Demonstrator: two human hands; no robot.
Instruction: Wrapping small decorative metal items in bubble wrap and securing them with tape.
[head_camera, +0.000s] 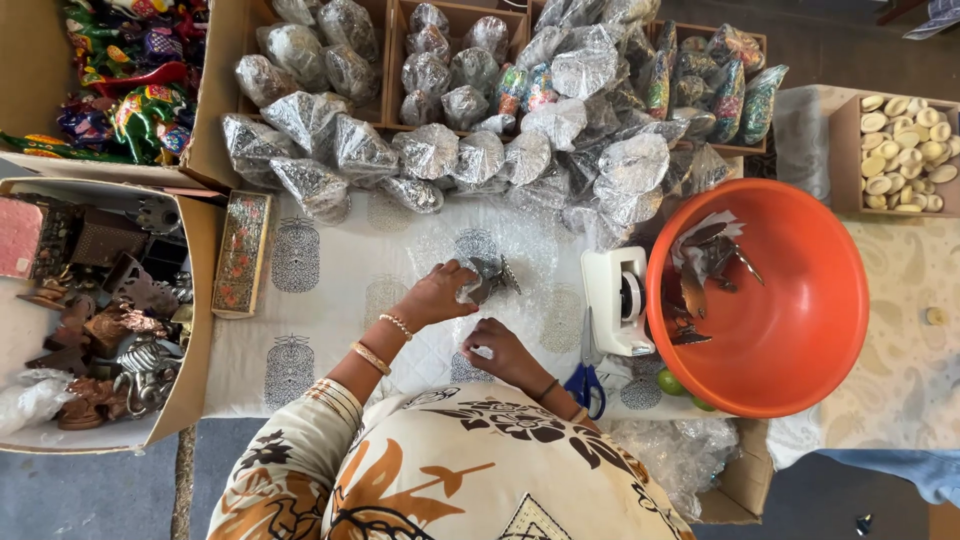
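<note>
1. Head view looked straight down on the bench (330, 250), covered with a pale printed cloth, where I was wrapping a small metal figure (492, 275) in a sheet of bubble wrap (530, 245).
2. Done so far, judging by the layout: a large heap of wrapped bundles (430, 150) lay along the far edge of the bench and filled the wooden crates (392, 60) behind it.
3. Left to do, as far as I could tell: several bare metal pieces (705, 275) sat unwrapped in the orange basin (800, 360) at my right.
4. The figure in hand looked only partly covered; no tape showed on it yet.
5. My left hand (438, 296) reached forward, wrist slightly bent, fingers curled round the figure and the wrap at the middle of the bench.
6. My right hand (497, 350) sat nearer my body, palm down, fingers pinching the near edge of the bubble wrap against the cloth.
7. A white tape dispenser (618, 300) stood just right of my hands, with blue-handled scissors (588, 372) beside it.
</note>
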